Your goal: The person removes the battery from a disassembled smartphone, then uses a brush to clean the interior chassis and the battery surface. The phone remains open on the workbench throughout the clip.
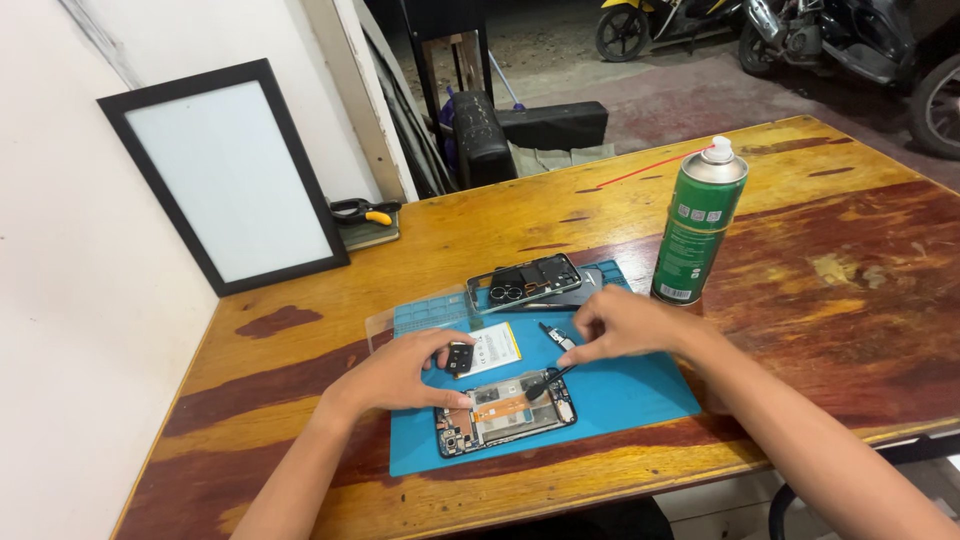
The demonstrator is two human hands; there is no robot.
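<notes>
Opened phone (505, 412) on the blue mat (640, 395), both hands working on it.

You're pinching a thin black tool (548, 380) in your right hand (612, 325), fingers closed on it, tip touching the upper right area of the exposed board. Your left hand (400, 372) is bracing the phone's left edge, fingers loosely curled and holding a small black part (459, 358) just above the phone. Looks mid-teardown: back cover is already off, the inner frame with camera rings (524, 279) is lying at the mat's far edge, the battery (492, 348) is sitting out beside the phone, and a small loose piece (556, 334) is lying near your right hand. Board and orange flex are still seated in the chassis. Green spray can (699, 225) is standing on the wooden surface (840, 270), just off the mat to the right.
</notes>
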